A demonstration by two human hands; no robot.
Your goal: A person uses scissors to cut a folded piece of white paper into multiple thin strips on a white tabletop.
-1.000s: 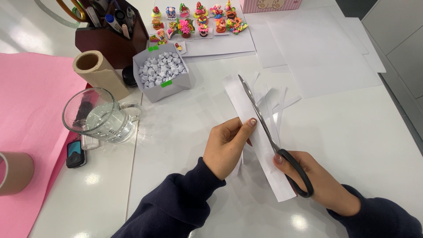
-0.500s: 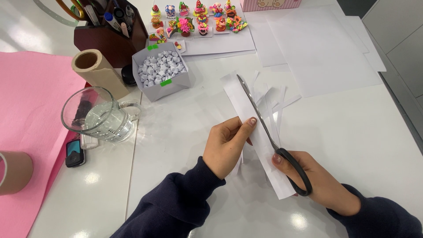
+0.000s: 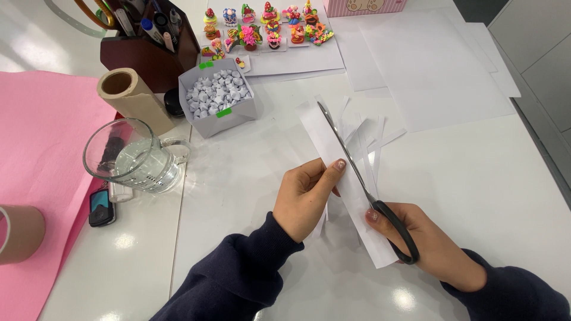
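A long white paper strip (image 3: 333, 151) is held over the middle of the white table (image 3: 476, 196), pinched between thumb and fingers of the left hand (image 3: 303, 199) about halfway along its length. The right hand (image 3: 428, 244) has its fingers closed through the black loops of a pair of scissors (image 3: 357, 172), whose blades lie nearly shut along the strip's right edge. Thin cut paper slivers (image 3: 369, 139) fan out just beside the blades.

The left thumb sits close to the cutting line, so a drifting blade could nick it, or the unsupported far end could sag and skew the cut.

Toward the table's far left stand an open white box of folded paper stars (image 3: 217, 95), a cardboard roll (image 3: 131, 98), and a glass mug (image 3: 134, 157) beside a pink sheet (image 3: 41, 154).
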